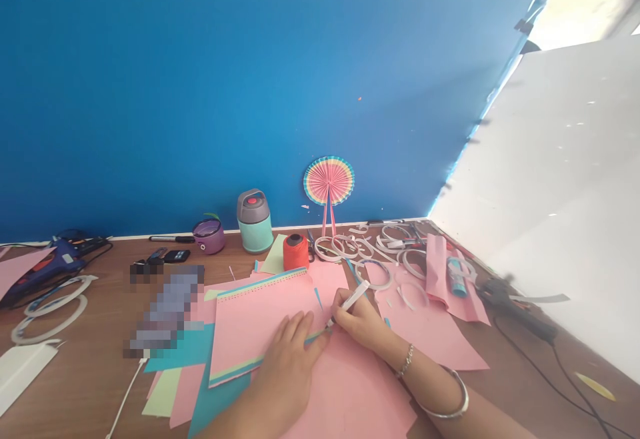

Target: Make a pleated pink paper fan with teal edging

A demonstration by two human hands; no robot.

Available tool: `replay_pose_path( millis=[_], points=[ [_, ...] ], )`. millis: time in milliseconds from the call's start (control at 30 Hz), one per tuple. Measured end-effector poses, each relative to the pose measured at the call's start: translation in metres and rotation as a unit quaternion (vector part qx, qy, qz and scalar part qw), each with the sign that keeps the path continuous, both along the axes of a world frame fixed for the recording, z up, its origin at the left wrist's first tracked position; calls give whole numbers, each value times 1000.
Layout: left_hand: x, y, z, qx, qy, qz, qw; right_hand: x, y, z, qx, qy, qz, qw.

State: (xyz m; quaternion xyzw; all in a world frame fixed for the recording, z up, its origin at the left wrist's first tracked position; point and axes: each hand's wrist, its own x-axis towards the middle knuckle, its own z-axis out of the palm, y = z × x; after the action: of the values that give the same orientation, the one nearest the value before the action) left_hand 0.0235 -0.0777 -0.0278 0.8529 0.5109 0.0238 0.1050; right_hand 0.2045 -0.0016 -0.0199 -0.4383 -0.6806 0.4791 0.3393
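- The left hand is lying palm-down, its grip released, the fingers pressing on a flat pink paper sheet with blue and pale-yellow borders.
- The right hand is grasping a slim white pen, its dark tip pointing at the near border's end; I cannot tell whether it is touching.
- The sheet is resting on loose papers on the brown wooden desk. It is probably behaving as light, bendy and easily creased, so flat pressure beside the border is suiting it; the stiff pen is inviting a pinch just above its tip.
- Beyond, a red spool is standing.
- Farthest, a round pleated pink paper fan is standing before the blue panel.
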Motion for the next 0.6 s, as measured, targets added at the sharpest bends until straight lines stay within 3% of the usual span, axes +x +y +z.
replay_pose_path(
  millis=[300, 600],
  points=[
    [2, -1, 6, 2, 11, 1, 1000, 0, 1, -10, -2, 0, 0, 1000],
    [1, -1, 4, 10, 10, 3, 1000, -3, -1, -3, -4, 7, -12, 1000]
  ],
)
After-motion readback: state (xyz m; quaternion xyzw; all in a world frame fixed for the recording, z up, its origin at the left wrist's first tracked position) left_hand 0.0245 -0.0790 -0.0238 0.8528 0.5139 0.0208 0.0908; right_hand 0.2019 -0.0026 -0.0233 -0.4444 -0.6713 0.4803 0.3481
